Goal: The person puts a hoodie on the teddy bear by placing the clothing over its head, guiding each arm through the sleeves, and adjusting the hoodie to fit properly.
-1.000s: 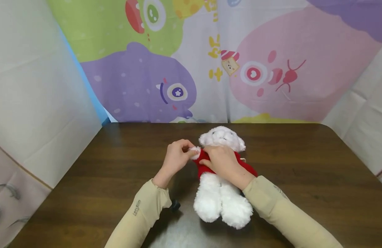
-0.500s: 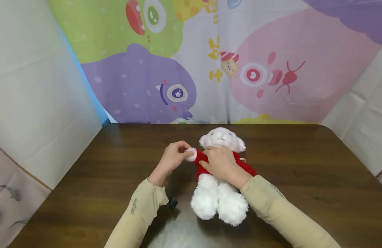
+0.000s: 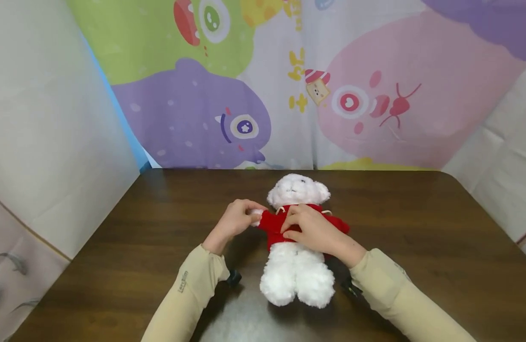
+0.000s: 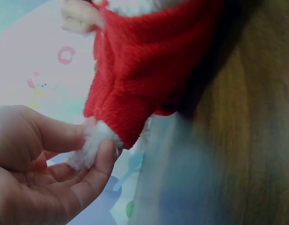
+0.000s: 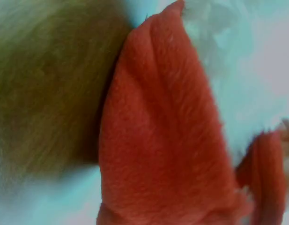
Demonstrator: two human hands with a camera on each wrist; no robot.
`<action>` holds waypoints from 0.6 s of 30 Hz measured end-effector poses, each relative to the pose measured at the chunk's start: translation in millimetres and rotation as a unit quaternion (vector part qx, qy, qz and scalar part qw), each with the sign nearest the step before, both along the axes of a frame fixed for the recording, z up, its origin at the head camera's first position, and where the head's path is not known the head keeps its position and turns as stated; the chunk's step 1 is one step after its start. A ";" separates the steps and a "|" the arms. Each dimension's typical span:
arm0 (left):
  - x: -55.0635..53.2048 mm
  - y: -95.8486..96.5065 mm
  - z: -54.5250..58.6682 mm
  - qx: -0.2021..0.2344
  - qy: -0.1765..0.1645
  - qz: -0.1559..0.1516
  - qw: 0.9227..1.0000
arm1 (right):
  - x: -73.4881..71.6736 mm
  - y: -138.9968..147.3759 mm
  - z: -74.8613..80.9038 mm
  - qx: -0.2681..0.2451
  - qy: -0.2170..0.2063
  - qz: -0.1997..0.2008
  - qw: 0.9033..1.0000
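A white plush toy bear (image 3: 297, 190) lies on its back, dressed in a red top (image 3: 273, 228) with cream cords at the neck. My left hand (image 3: 235, 218) pinches the bear's white paw (image 4: 95, 145) between thumb and fingers, where it sticks out of the red sleeve (image 4: 123, 119). My right hand (image 3: 316, 230) is over the front of the top, its bent fingers and thumb gathered at the cloth. Part of the chest is hidden under that hand. Red cloth (image 5: 158, 117) fills the middle of the right wrist view, blurred.
The dark wooden table (image 3: 417, 237) extends on both sides of the bear. Behind it hangs a curtain (image 3: 280, 133) with cartoon monsters. Pale cloth walls (image 3: 53, 118) stand at the sides. A small black device (image 3: 233, 278) is at the left wrist, another (image 3: 350, 287) at the right.
My left hand has drawn the paw a little to the left. The right hand has lifted off the upper chest and shifted lower, uncovering the neck cords. The bear's head has shifted left.
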State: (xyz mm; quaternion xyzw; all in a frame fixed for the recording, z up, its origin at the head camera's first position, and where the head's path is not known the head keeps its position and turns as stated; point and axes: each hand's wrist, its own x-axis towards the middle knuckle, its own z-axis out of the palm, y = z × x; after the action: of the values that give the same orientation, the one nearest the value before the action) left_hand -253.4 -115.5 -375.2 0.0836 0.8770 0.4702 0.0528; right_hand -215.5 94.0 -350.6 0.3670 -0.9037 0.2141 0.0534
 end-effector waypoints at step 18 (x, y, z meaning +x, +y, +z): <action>-3.1 -2.4 -3.4 0.054 -0.061 -0.098 0.992 | 10.4 16.6 4.3 -0.003 -0.022 0.028 0.999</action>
State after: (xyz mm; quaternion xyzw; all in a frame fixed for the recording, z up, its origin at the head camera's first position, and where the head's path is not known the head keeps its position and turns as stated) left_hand -256.5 -117.9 -378.7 0.1433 0.8330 0.5136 0.1477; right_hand -205.1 110.6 -346.3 0.3873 -0.8934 0.2259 0.0284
